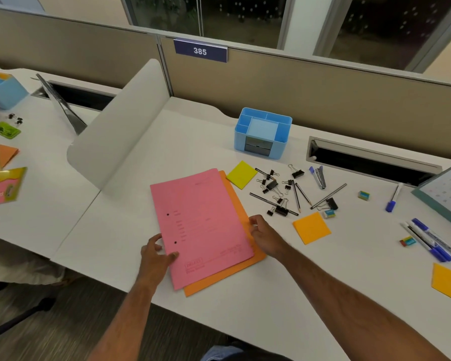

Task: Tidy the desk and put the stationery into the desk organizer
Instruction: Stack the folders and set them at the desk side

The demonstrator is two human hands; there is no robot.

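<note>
Both hands square up two card folders while the loose stationery waits beside the blue desk organizer.

The left hand [155, 252] pinches the near-left edge of the pink folder [201, 225], thumb on top; the right hand [264, 237] curls its fingers against the right edge, where the orange folder [241, 213] peeks out beneath. Both folders lie flat on the white desk [245, 303], near its front edge. I judge them light, thin and bendy, likely to slide over each other, so gripping both long edges together suits them. The desk organizer [263, 132] stands behind, its compartments apparently unfilled. Binder clips [272, 185], pencils [296, 195], a stapler [319, 177], sticky-note pads [311, 227] and markers [431, 241] lie scattered to the right; all small and light, the clips easiest pinched by their wire handles. A partition sign reads "385" [200, 51]; the folder's print is too faint to read.
</note>
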